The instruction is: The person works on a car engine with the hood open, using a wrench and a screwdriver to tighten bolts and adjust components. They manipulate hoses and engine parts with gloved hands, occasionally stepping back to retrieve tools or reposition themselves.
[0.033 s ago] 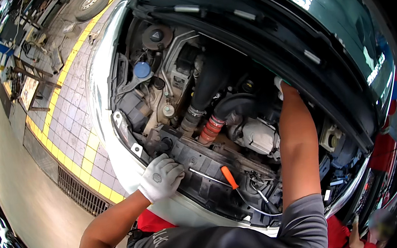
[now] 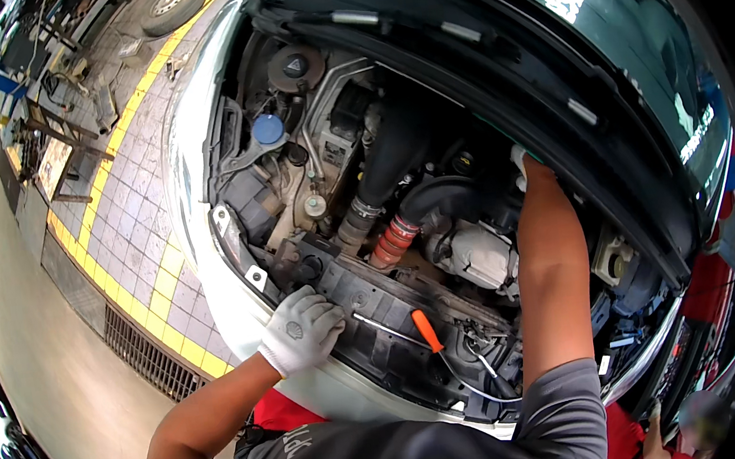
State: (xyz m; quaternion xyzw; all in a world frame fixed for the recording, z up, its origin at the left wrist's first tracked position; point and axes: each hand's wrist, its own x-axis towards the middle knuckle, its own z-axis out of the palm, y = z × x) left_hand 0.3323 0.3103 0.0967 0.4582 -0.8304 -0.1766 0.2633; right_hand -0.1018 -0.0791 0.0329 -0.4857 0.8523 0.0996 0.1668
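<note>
My left hand (image 2: 300,331), in a white knit glove, lies on the front edge of the open engine bay beside the black front panel (image 2: 366,296). Its fingers are lightly bent and hold nothing that shows. My right hand (image 2: 521,165), also gloved in white, reaches deep to the back of the bay under the black cowl (image 2: 450,82); its fingers are mostly hidden, as is anything in them. On the front panel lie an orange handle (image 2: 427,330) with a thin curved shaft, a straight metal rod (image 2: 389,330) and a dark-handled metal tool (image 2: 499,380).
A red ribbed hose (image 2: 394,241), a black air duct (image 2: 396,148) and a blue-capped reservoir (image 2: 268,130) fill the bay. A wheel (image 2: 172,6) lies on the tiled floor at the far left, with a metal stand (image 2: 58,162) nearer. Another person (image 2: 655,442) is at lower right.
</note>
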